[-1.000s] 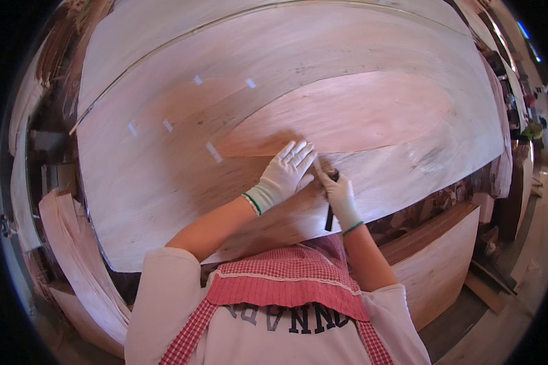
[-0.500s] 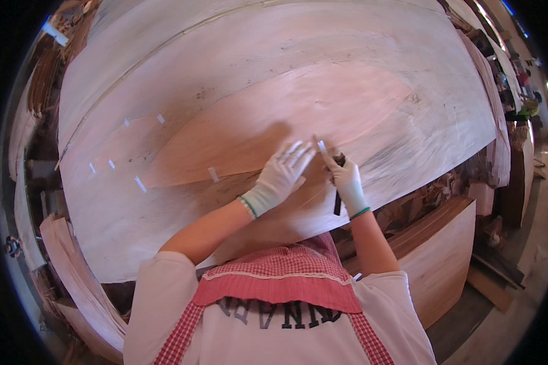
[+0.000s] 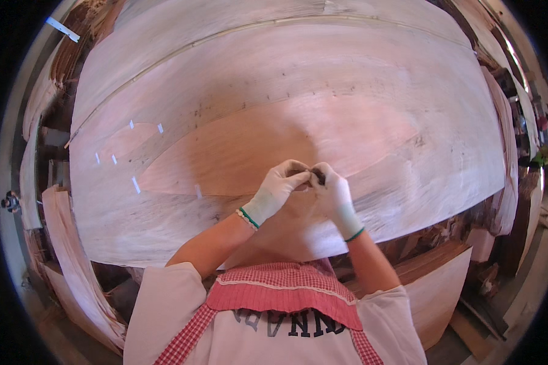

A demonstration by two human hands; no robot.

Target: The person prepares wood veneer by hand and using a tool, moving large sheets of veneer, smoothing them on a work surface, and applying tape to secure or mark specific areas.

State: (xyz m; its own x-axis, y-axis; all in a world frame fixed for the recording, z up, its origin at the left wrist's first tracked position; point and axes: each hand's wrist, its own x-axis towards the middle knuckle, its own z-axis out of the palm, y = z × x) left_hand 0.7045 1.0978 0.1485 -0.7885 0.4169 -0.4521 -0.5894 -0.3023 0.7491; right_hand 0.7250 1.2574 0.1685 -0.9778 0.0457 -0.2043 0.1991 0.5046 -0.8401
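Note:
My left hand and my right hand, both in white gloves with green cuffs, come together at the fingertips above a large pale wood veneer sheet. A small dark object shows in my right hand; its kind is hidden by the fingers. The left thumb and fingers are pinched right beside it, and whatever they grip cannot be made out. Beyond the hands lies a long pinkish leaf-shaped veneer patch. White tape strips mark its left end, and several more surround a smaller pink patch.
Across the far part of the sheet runs a long thin rod. Veneer stacks stand at the left, and a thick stack is at the lower right. Scrap veneer lies under the right edge. A person is far right.
My left hand has lifted off the sheet, from flat with fingers stretched to a pinch, meeting my right hand. Both hands are drawn nearer me. The white tip and hanging black strip no longer show.

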